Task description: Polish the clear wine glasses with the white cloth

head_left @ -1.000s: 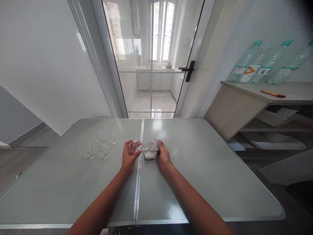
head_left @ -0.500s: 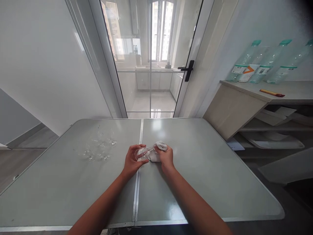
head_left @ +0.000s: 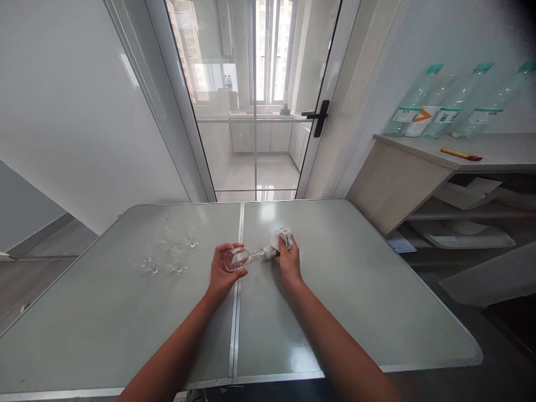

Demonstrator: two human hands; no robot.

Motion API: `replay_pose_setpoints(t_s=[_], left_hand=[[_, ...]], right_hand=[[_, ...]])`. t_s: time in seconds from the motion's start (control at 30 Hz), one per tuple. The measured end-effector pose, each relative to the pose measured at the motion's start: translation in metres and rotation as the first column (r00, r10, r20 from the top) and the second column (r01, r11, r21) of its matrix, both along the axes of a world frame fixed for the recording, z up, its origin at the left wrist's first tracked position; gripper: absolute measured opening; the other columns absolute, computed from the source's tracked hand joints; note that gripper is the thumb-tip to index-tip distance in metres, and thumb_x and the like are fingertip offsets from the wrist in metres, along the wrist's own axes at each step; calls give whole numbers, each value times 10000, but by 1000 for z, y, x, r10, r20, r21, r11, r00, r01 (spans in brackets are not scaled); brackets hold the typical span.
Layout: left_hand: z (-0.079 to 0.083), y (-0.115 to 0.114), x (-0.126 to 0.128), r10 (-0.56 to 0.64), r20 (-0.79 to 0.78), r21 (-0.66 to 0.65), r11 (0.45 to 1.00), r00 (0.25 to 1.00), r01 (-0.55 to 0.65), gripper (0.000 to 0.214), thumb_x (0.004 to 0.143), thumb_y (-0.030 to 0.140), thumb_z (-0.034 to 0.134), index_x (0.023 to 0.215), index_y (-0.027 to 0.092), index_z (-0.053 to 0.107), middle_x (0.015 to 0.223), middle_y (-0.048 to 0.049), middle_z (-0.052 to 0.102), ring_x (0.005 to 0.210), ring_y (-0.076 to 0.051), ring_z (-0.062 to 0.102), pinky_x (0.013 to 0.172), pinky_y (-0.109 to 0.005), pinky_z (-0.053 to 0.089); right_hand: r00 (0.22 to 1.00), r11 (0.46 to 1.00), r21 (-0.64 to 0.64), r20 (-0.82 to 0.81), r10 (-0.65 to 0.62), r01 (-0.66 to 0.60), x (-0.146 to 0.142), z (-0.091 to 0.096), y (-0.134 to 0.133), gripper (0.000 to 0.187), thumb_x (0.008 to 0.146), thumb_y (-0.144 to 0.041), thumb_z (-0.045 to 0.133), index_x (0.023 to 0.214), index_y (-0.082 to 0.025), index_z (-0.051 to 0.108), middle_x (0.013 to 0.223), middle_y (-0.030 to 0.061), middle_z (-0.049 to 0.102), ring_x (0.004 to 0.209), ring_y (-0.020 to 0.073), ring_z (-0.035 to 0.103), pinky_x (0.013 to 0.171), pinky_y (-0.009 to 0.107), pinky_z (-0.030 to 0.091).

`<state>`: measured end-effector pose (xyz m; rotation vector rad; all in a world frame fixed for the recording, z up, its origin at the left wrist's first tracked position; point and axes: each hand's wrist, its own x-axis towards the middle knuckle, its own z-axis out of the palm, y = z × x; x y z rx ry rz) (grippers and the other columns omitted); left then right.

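Note:
My left hand (head_left: pixel 220 273) is closed round the bowl of a clear wine glass (head_left: pixel 237 258), held on its side above the grey table (head_left: pixel 335 279), rim toward me. My right hand (head_left: pixel 290 261) grips a white cloth (head_left: pixel 278 242) bunched round the glass's stem and foot, which the cloth hides. Both hands hover near the table's centre seam.
Several more clear stemmed glasses (head_left: pixel 170 251) stand on the table's left half. A glass door with a black handle (head_left: pixel 319 118) is behind the table. At the right, a wooden shelf unit (head_left: pixel 439 167) carries three plastic bottles (head_left: pixel 439 103) and a red-tipped tool (head_left: pixel 458 154).
The cloth in my right hand has slid from the bowl end out along the stem toward the foot. The glass now shows more clearly in my left hand.

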<state>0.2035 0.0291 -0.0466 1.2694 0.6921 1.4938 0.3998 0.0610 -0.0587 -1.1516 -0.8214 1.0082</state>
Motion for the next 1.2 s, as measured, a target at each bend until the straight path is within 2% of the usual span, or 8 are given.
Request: replay_pose_setpoints(t_s=[0.13, 0.23, 0.3, 0.43, 0.53, 0.73, 1.03, 1.2], left_hand=[[-2, 2, 0, 10, 10, 16, 1000, 1000, -10, 656, 664, 226, 935, 1166, 306, 520, 1310, -63, 604, 1242, -268, 610, 994, -485, 584], [-1, 4, -2, 58, 32, 11, 998, 998, -58, 665, 669, 265, 937, 1181, 310, 515, 1315, -71, 603, 1246, -268, 608, 992, -459, 584], [-1, 4, -4, 75, 40, -4, 997, 996, -75, 670, 673, 281, 934, 1192, 315, 512, 1320, -75, 601, 1243, -266, 607, 992, -455, 582], [-2, 3, -4, 68, 37, -12, 998, 997, -68, 661, 682, 260, 926, 1192, 316, 508, 1324, -76, 597, 1229, -262, 615, 998, -475, 582], [-4, 3, -2, 40, 29, -2, 999, 999, -40, 660, 664, 231, 934, 1163, 305, 509, 1314, -74, 603, 1214, -268, 630, 991, -486, 589], [-4, 4, -3, 39, 48, -15, 999, 998, -38, 686, 664, 298, 941, 1193, 312, 504, 1327, -78, 601, 1244, -273, 613, 988, -448, 589], [-3, 4, -1, 7, 34, -28, 1000, 999, -6, 642, 702, 230, 916, 1189, 303, 504, 1341, -87, 614, 1254, -279, 622, 1030, -490, 565], [-3, 4, -2, 6, 31, -15, 1000, 999, -6, 652, 704, 257, 919, 1203, 306, 501, 1331, -95, 623, 1241, -282, 629, 1016, -497, 570]], right_hand=[[973, 974, -44, -69, 218, -221, -12, 1, -5, 443, 848, -611, 672, 943, -179, 702, 897, 41, 707, 825, 199, 646, 762, 310, 542], [926, 928, -14, -73, 372, -373, -21, 0, -9, 451, 814, -579, 722, 1004, -171, 707, 944, 59, 719, 854, 215, 659, 773, 325, 554], [933, 935, -24, 47, 356, -355, -23, -2, -10, 425, 774, -525, 770, 983, -161, 707, 901, 54, 715, 814, 208, 640, 727, 308, 542], [940, 988, -18, 306, 153, -155, -17, -2, -12, 324, 742, -453, 781, 765, -150, 669, 704, 8, 632, 664, 158, 527, 610, 262, 453], [944, 997, 5, 322, 67, -73, -13, 4, -13, 303, 732, -429, 780, 730, -160, 643, 661, -12, 590, 637, 145, 488, 585, 253, 411], [940, 944, 2, 98, 328, -330, -18, 6, -11, 377, 797, -528, 718, 867, -157, 694, 780, 27, 661, 717, 174, 579, 674, 282, 492], [965, 994, 8, 239, 105, -110, -9, 1, -9, 279, 716, -400, 789, 815, -164, 678, 769, 10, 672, 696, 161, 564, 644, 257, 463], [934, 974, -2, 282, 218, -227, -11, 2, -7, 276, 722, -365, 765, 889, -149, 718, 838, 36, 718, 743, 188, 608, 672, 272, 470]])
